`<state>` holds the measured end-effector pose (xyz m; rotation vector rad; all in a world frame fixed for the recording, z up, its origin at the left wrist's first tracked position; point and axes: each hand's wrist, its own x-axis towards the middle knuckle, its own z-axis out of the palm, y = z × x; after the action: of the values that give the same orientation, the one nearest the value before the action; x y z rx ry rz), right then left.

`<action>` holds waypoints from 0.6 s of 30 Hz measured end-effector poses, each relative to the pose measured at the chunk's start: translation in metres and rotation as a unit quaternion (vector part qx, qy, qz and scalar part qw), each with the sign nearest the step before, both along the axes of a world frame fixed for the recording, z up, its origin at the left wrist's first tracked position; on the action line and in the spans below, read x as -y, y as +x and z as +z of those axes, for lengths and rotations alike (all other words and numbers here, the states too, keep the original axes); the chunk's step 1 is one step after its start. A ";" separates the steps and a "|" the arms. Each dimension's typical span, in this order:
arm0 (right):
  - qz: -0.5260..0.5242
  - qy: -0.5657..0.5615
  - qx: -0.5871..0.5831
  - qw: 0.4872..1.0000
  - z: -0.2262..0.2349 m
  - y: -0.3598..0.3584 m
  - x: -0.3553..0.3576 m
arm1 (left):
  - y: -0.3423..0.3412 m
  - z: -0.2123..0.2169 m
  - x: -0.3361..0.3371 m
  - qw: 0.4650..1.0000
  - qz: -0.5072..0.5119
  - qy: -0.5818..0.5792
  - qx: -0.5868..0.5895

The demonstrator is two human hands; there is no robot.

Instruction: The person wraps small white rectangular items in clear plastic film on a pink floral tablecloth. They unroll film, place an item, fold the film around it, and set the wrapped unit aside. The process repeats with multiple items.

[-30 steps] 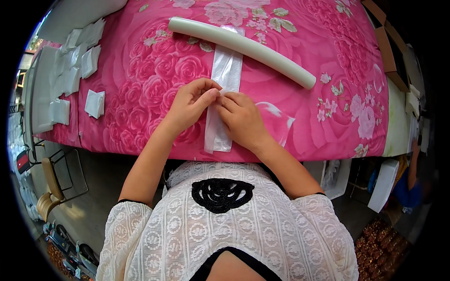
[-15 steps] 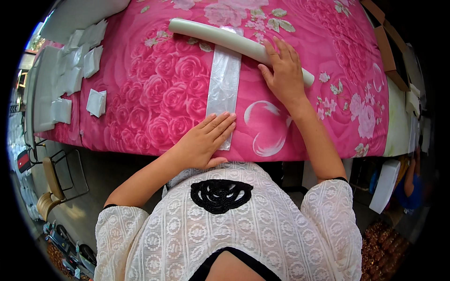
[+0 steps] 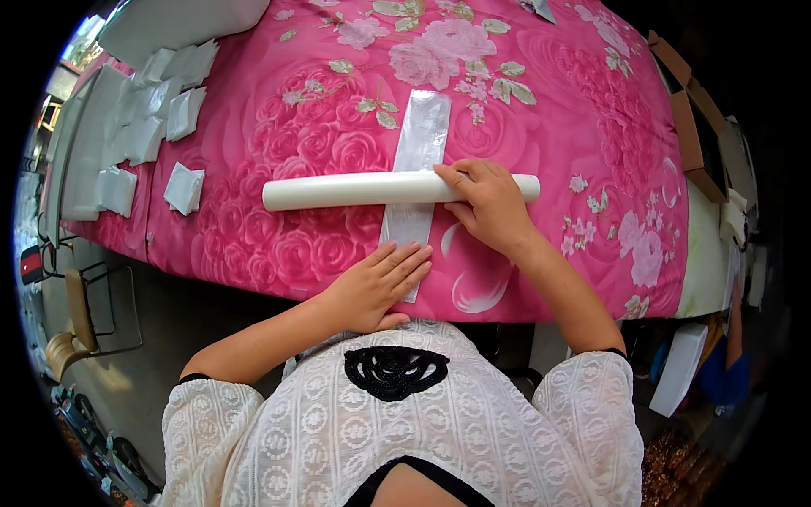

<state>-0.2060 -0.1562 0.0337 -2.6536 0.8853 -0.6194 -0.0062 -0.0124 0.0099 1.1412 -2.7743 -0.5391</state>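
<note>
A long white tube (image 3: pixel 338 191) lies crosswise over a clear plastic strip (image 3: pixel 420 135) on the pink floral cloth (image 3: pixel 549 127). My right hand (image 3: pixel 490 207) rests on the tube's right part, fingers curled over it. My left hand (image 3: pixel 376 287) lies flat, fingers together, pressing the near end of the strip at the table's front edge.
Several folded white pieces (image 3: pixel 182 188) lie at the cloth's left side, with more stacked on a white surface (image 3: pixel 84 160) beyond. Brown cardboard boxes (image 3: pixel 688 127) stand at the right. A metal chair frame (image 3: pixel 76 313) is on the floor at the left.
My right hand left the strip, reached the tube at the far side and drew it toward me across the strip. My left hand stayed flat on the strip's near end.
</note>
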 end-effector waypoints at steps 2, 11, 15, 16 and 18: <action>-0.029 -0.003 -0.006 1.000 -0.002 0.002 0.023 | -0.001 -0.001 0.001 1.000 -0.002 -0.010 -0.004; -0.122 -0.156 -0.037 0.979 -0.015 0.004 0.104 | 0.018 -0.006 -0.003 0.983 0.057 -0.034 -0.172; 0.062 -0.073 -0.005 0.995 -0.003 0.019 0.044 | 0.025 -0.013 -0.008 0.974 0.041 -0.124 -0.186; 0.112 -0.020 -0.016 0.993 -0.005 0.019 0.023 | 0.025 -0.012 -0.006 0.971 0.035 -0.138 -0.194; 0.187 0.025 -0.028 0.982 -0.014 0.021 -0.010 | 0.024 -0.008 -0.002 0.967 0.037 -0.137 -0.210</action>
<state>-0.1853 -0.1463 0.0202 -2.6994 0.3868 -0.4259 0.0181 -0.0105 0.0023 0.9380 -2.3425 -0.3272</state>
